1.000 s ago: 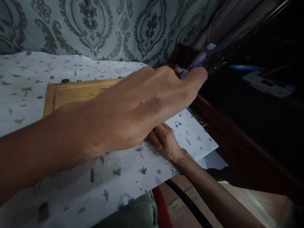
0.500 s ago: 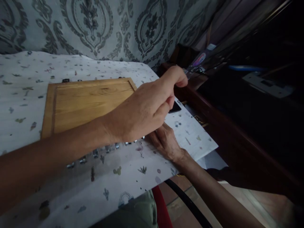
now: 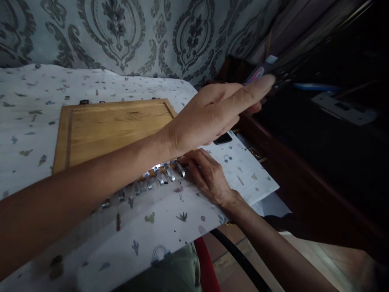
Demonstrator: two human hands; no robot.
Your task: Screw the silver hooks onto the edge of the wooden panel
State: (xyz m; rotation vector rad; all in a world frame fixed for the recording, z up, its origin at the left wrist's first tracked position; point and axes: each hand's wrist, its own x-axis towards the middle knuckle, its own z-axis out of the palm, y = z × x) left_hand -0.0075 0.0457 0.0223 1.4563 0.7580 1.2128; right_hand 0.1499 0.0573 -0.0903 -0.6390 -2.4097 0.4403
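Note:
My left hand (image 3: 209, 115) reaches across to the right above the board, its index finger stretched out and the others partly curled. Nothing shows in it. A wooden board (image 3: 118, 132) with a raised frame lies on the table under my left forearm. Along its near edge runs a row of shiny curved metal pieces (image 3: 169, 173), several of them partly hidden by that forearm. My right hand (image 3: 209, 174) lies low at the board's near right corner. Its bent fingers press together beside the endmost metal piece; what they pinch is too hidden to tell.
A white patterned cloth (image 3: 164, 227) covers the table. A dark phone-like slab (image 3: 223, 138) lies beyond my right hand. A clear bottle (image 3: 258, 72) stands past my left fingertips. At right is a dark surface with a pale metal plate (image 3: 343, 108). A patterned curtain (image 3: 158, 36) hangs behind.
My left hand has moved farther right, and its curled index finger has straightened. More metal pieces show beneath it. My right hand has stayed almost in place.

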